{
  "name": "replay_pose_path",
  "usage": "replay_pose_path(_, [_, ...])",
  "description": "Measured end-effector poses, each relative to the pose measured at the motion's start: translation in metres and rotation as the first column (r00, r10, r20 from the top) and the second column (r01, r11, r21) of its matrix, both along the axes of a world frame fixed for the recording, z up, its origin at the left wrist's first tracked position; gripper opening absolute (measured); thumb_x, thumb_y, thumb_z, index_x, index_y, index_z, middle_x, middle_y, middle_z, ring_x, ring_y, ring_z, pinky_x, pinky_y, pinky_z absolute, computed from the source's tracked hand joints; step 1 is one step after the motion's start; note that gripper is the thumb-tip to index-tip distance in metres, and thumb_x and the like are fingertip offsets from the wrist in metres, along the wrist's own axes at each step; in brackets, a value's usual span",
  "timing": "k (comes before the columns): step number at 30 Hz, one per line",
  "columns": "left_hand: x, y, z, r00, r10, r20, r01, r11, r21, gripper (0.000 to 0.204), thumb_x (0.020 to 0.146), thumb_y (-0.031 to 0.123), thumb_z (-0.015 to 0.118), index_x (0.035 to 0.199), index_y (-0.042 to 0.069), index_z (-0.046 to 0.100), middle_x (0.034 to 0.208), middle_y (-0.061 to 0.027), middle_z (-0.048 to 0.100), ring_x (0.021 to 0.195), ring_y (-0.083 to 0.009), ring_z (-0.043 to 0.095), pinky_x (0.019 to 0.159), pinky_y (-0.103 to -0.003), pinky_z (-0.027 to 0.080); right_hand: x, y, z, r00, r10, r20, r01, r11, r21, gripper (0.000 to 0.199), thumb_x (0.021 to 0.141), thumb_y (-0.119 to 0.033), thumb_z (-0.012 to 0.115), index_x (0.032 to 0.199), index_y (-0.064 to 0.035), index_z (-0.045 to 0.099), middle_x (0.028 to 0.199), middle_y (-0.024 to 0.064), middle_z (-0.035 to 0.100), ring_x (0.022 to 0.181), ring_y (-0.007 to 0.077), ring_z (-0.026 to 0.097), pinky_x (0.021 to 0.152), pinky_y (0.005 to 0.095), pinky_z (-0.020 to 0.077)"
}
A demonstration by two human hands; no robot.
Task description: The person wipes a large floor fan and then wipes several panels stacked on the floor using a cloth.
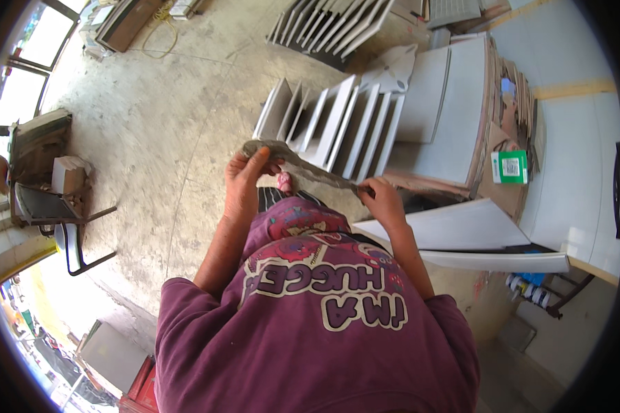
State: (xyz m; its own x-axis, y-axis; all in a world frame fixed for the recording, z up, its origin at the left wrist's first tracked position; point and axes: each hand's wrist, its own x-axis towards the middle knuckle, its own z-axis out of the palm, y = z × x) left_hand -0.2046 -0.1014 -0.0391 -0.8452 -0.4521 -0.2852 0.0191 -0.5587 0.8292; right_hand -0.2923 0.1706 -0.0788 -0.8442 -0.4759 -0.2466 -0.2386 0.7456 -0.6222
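I stand on a concrete floor and look down past my purple shirt. My left hand (244, 182) pinches the upper left end of a long, narrow, grey mortar-smeared trowel (297, 165), thumb on top. My right hand (382, 199) grips its lower right end, fingers curled around the handle. The trowel slants across in front of my waist, above a row of white tiles (337, 120) standing on edge on the floor.
More white tiles (334, 27) lean in a row farther back. To the right are stacked tile cartons (461, 110), a small green box (510, 166) and flat white tiles (461, 227). A metal chair frame (76, 234) and cardboard boxes (65, 175) stand at the left.
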Motion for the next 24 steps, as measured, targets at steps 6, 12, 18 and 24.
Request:
replay_pose_path(6, [0.023, 0.008, -0.005, 0.998, 0.02, 0.062, -0.018, 0.999, -0.037, 0.016, 0.088, 0.015, 0.052, 0.088, 0.001, 0.06, 0.078, -0.0135, 0.064, 0.063, -0.0164, 0.059, 0.062, -0.028, 0.047, 0.001, 0.021, 0.006, 1.0, -0.004, 0.013, 0.003, 1.0, 0.017, 0.013, 0.077, -0.018, 0.061, 0.083, -0.006, 0.059, 0.079, 0.0097, 0.059, 0.071, 0.0276, 0.058, 0.061, 0.0351, 0.0446])
replay_pose_path(12, [0.046, 0.016, -0.015, 0.992, 0.033, 0.122, -0.026, 0.998, -0.059, 0.016, 0.088, 0.015, 0.051, 0.091, 0.002, 0.059, 0.079, -0.0135, 0.064, 0.064, -0.0165, 0.059, 0.063, -0.029, 0.047, 0.013, 0.034, -0.004, 0.996, -0.047, 0.079, 0.052, 0.997, -0.059, 0.012, 0.078, -0.015, 0.06, 0.085, -0.006, 0.058, 0.081, 0.0091, 0.061, 0.074, 0.0256, 0.06, 0.063, 0.0342, 0.0453])
replay_pose_path(18, [0.056, 0.014, -0.022, 0.984, -0.009, 0.178, 0.024, 0.996, -0.085, 0.019, 0.089, 0.017, 0.048, 0.093, 0.001, 0.058, 0.081, -0.0135, 0.064, 0.066, -0.0165, 0.059, 0.064, -0.029, 0.047, 0.027, 0.039, -0.011, 0.997, -0.064, 0.048, 0.068, 0.993, -0.101, 0.008, 0.078, -0.011, 0.059, 0.085, -0.0077, 0.058, 0.085, 0.0065, 0.06, 0.076, 0.0238, 0.06, 0.064, 0.032, 0.0464])
replay_pose_path(24, [0.042, 0.008, -0.024, 0.988, -0.055, 0.144, 0.071, 0.992, -0.104, 0.023, 0.09, 0.02, 0.048, 0.093, -0.001, 0.058, 0.082, -0.0139, 0.064, 0.067, -0.0166, 0.059, 0.065, -0.029, 0.046, 0.024, 0.04, -0.013, 0.993, -0.094, -0.074, 0.09, 0.994, -0.054, 0.009, 0.079, -0.014, 0.058, 0.087, -0.0094, 0.06, 0.084, 0.0071, 0.059, 0.075, 0.0258, 0.059, 0.065, 0.033, 0.0466])
